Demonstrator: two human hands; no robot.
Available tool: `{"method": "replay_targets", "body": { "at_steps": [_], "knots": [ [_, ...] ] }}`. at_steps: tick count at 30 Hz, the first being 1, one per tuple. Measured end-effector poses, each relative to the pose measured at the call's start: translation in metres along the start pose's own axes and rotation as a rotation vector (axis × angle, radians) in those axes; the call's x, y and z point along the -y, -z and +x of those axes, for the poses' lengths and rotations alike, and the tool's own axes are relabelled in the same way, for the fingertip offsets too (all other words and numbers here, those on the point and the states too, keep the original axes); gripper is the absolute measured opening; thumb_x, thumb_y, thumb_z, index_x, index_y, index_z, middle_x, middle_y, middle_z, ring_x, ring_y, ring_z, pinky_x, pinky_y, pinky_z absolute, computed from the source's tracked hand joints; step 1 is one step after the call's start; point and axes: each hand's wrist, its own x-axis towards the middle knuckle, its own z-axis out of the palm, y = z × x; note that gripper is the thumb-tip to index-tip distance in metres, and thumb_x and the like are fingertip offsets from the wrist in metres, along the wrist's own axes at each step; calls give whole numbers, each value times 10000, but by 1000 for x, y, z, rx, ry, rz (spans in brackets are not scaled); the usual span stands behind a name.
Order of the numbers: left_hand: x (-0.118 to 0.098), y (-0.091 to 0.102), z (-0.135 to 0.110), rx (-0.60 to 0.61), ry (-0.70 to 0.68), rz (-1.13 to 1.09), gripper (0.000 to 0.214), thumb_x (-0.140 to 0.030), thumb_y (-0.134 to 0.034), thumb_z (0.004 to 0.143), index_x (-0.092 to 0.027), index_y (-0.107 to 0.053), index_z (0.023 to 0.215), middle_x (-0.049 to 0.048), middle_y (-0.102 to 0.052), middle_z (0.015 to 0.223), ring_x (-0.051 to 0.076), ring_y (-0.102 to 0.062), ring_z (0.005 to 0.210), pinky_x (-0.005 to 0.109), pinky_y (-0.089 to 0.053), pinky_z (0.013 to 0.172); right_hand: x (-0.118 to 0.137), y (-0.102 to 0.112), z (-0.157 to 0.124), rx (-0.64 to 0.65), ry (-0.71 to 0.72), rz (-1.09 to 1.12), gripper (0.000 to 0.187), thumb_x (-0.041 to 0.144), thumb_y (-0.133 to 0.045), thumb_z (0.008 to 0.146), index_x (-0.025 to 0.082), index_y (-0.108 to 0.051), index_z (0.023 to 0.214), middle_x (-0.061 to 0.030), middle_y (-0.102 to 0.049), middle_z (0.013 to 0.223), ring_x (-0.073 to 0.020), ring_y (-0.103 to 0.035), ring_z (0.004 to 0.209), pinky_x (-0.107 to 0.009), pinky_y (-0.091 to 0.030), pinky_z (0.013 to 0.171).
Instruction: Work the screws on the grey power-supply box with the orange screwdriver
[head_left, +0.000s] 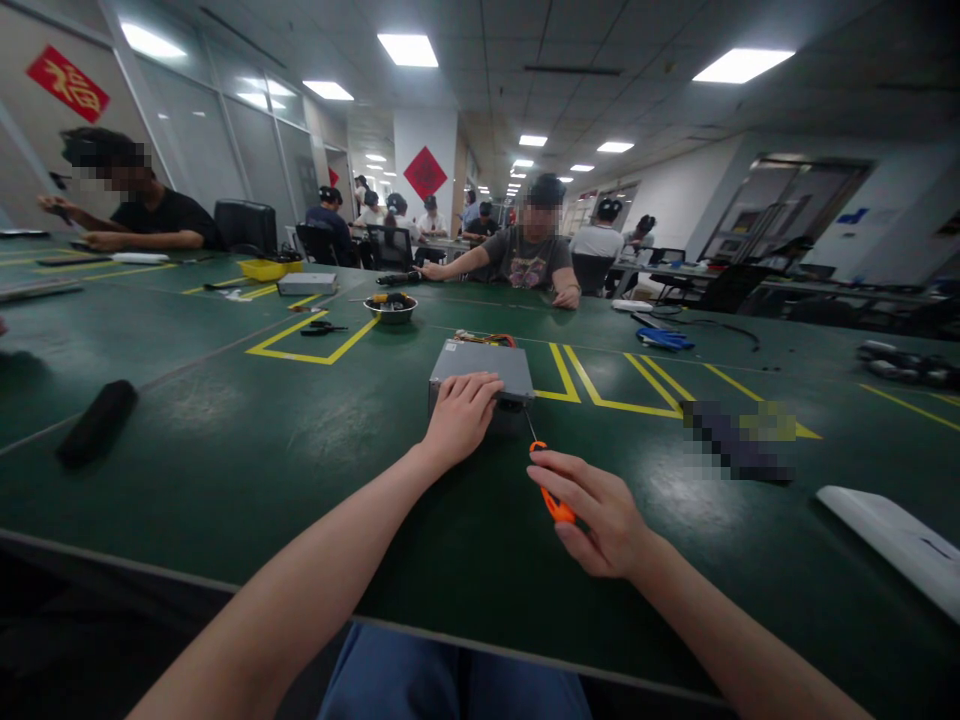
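A grey metal computer power supply (487, 365) sits on the green table in front of me. My left hand (461, 415) lies across its top near the front edge, fingers extended and resting flat on the casing; the thumb is hidden. In my right hand (596, 510) is a screwdriver (553, 497) with an orange and black handle, gripped between fingers and thumb. Its thin shaft points up and away, with the tip at the right front corner of the power supply. Whether the tip sits in a screw is too small to tell. Coloured cables (487, 338) show behind the casing.
Beyond the power supply stand a metal bowl (390, 310) with tools and a yellow tray (270, 269). A black pouch-like object (97, 422) lies left; a white panel (892, 545) lies right. Opposite, a co-worker (529, 250) sits with arms on the table.
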Motion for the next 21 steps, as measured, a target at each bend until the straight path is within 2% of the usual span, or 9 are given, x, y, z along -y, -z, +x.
{"method": "replay_targets", "body": {
  "at_steps": [7, 14, 21],
  "knots": [
    [0, 0, 0, 3, -5, -3, 295, -161, -386, 898, -237, -505, 1157, 11, -560, 1244, 165, -461, 1175, 348, -318, 972, 2, -2, 1, 42, -23, -3, 352, 348, -414, 869, 136, -479, 1142, -171, -551, 1140, -247, -608, 980, -334, -545, 694],
    [0, 1, 0, 0, -1, -13, 272, -223, -356, 927, -236, -508, 1153, 6, -566, 1236, 159, -467, 1165, 345, -313, 973, -2, -9, -2, -4, -97, 78, 408, 458, -526, 837, 163, -401, 1091, -185, -557, 1144, -228, -634, 939, -329, -550, 708],
    [-1, 2, 0, -1, -4, -13, 273, -243, -342, 935, -232, -514, 1147, 18, -567, 1234, 159, -466, 1167, 342, -315, 970, 6, -3, 4, 105, -21, -69, 378, 479, -465, 875, 186, -540, 1102, -149, -556, 1116, -217, -615, 900, -310, -515, 676]
  ]
}}
